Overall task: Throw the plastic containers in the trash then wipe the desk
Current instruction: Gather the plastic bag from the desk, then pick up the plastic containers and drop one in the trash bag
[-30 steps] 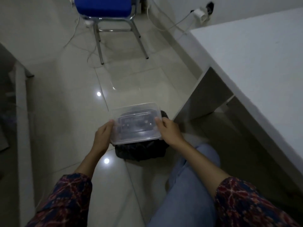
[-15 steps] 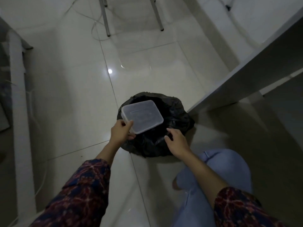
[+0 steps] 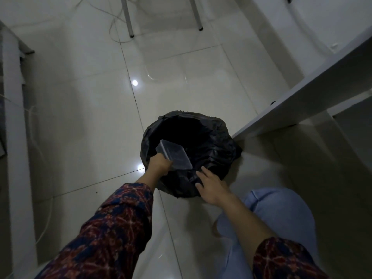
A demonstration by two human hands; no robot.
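I am looking down at my left hand (image 3: 160, 165), whose fingers are curling round the near left corner of one clear plastic container (image 3: 174, 155) and gripping it. The container is hanging inside the mouth of the trash bin (image 3: 213, 150), which is lined with a black bag. It is tilting, its long axis running from the far left down to the near right, and its far corner is pointing up toward the bin's left rim. I am counting a single container; whether more are lying deeper in the dark bag, I cannot tell.

My right hand (image 3: 211, 184) is resting on the near edge of the black liner, its fingers straight and spread, pressing on the plastic and grasping nothing.

The bin is standing on the pale tiled floor (image 3: 80, 117), just beside the end panel of the white tabletop (image 3: 314, 97) on the right. Two metal chair legs (image 3: 127, 17) are showing at the top, with a thin cable (image 3: 114, 27) trailing beside them. Both patterned sleeves and one knee in blue jeans (image 3: 281, 218) are filling the foreground.
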